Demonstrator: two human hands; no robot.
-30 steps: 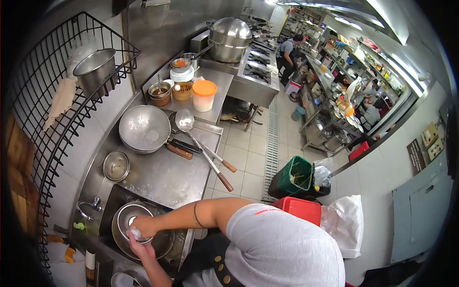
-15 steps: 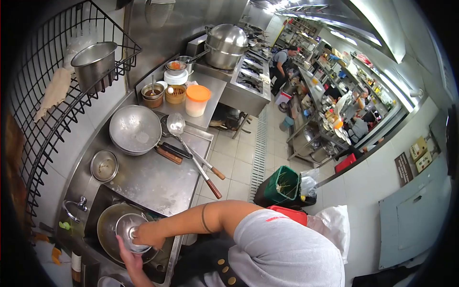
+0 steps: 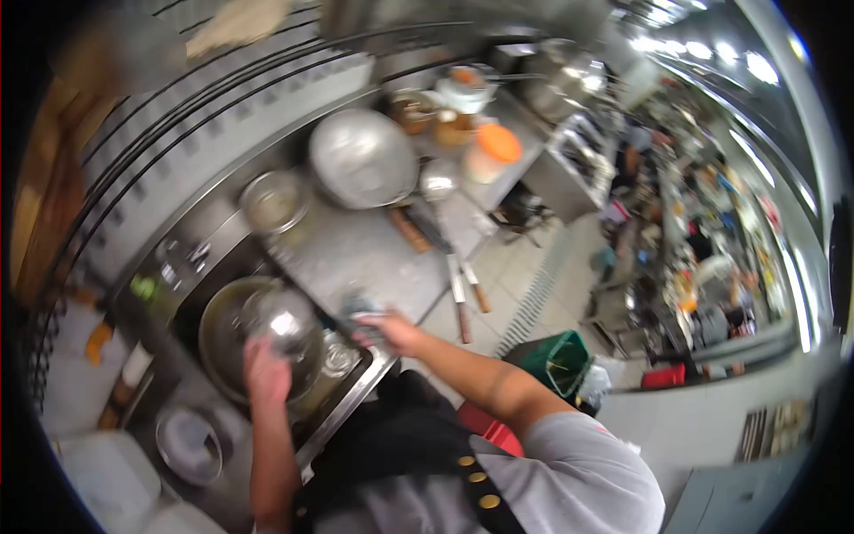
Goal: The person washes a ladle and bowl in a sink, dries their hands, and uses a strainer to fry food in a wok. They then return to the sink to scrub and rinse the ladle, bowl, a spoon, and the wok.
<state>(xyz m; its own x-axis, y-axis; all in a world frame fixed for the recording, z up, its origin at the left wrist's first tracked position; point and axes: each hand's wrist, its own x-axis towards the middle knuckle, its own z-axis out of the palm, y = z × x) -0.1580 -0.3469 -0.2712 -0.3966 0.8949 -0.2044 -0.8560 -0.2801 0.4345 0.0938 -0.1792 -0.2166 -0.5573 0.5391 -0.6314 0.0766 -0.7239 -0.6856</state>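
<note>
Your left fingers (image 3: 261, 352) grip the metal bowl (image 3: 283, 322) above the large basin (image 3: 216, 343) in the sink. Your right fingers (image 3: 381, 326) have left the bowl and seem to pinch a blurred greyish thing (image 3: 360, 306) by the table (image 3: 356, 258), so the two-handed work inside it looks paused.

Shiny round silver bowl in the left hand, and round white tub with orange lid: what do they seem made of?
Shiny round silver bowl: apparently polished metal, perhaps stainless steel, given its bright highlight. Round white tub with orange lid: likely smooth plastic, judging by its evenly coloured lid; blur leaves this open.
</note>
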